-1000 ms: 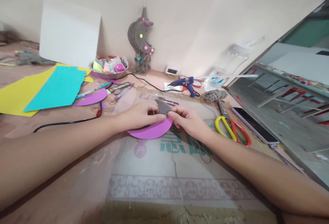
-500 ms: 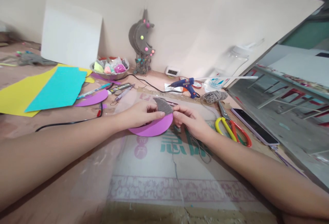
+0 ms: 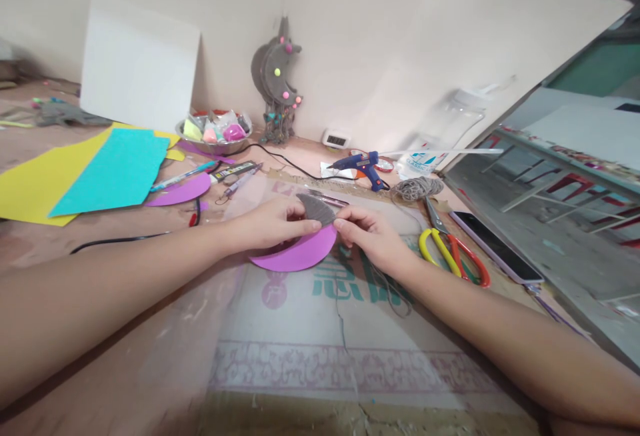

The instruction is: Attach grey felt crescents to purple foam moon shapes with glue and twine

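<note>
A purple crescent of foam sheet lies on a flattened cardboard mat. Above it sits a grey crescent-shaped piece, pinched from both sides. My left hand grips its left part with closed fingers and rests on the purple crescent. My right hand pinches the grey piece's right tip with thumb and fingers together.
Yellow and red scissors, a twine ball, a blue glue gun and a phone lie to the right. Teal and yellow sheets, pens, a bowl of craft bits and a black cable are left. A moon decoration leans on the wall.
The grey piece has been turned and shifted slightly between my fingers; my right hand moved a little away and back. The purple crescent stays put.
</note>
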### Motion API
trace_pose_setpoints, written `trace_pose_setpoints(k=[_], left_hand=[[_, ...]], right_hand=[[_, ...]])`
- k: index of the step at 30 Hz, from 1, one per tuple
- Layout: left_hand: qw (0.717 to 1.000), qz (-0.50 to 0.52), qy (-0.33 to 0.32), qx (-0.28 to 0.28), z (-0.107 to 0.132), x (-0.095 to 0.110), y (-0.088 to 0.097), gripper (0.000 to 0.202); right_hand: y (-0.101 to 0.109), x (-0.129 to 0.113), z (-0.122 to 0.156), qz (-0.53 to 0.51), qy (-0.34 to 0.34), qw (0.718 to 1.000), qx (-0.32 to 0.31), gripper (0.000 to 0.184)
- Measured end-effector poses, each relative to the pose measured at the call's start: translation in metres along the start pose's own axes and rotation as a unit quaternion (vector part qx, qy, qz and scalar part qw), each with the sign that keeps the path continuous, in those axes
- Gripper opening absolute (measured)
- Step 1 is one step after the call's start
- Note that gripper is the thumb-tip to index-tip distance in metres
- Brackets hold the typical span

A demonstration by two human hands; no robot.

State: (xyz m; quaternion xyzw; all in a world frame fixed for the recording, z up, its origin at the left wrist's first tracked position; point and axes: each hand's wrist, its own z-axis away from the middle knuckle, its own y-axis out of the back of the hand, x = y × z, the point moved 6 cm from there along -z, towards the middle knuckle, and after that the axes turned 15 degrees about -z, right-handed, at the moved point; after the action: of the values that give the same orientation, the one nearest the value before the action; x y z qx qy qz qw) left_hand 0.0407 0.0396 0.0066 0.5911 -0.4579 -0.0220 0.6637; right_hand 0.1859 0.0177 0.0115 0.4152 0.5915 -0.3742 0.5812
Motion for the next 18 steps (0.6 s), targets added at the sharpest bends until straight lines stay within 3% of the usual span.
trace_pose_setpoints(k=[4,8,11,18], left_hand=[[0.999,0.033,0.017,0.01,0.0011,0.0025,0.0017,0.042],[0.996,0.084,0.04,-0.015,0.0012,0.0003,-0.0016,0.043],[0.996,0.072,0.045,-0.013,0.001,-0.001,-0.0014,0.042],[0.998,0.057,0.017,-0.015,0.0003,0.0019,-0.004,0.04]], right_hand=[[0.0,0.0005,-0.0017,0.005,0.001,1.0,0.0,0.024],[-0.0015,0.0027,-0.003,0.023,-0.006,1.0,-0.013,0.027],[-0.0018,0.003,-0.0034,0.04,0.001,0.999,-0.017,0.032],[-0.0037,0.0051,-0.0076,0.084,0.001,0.996,-0.01,0.023]])
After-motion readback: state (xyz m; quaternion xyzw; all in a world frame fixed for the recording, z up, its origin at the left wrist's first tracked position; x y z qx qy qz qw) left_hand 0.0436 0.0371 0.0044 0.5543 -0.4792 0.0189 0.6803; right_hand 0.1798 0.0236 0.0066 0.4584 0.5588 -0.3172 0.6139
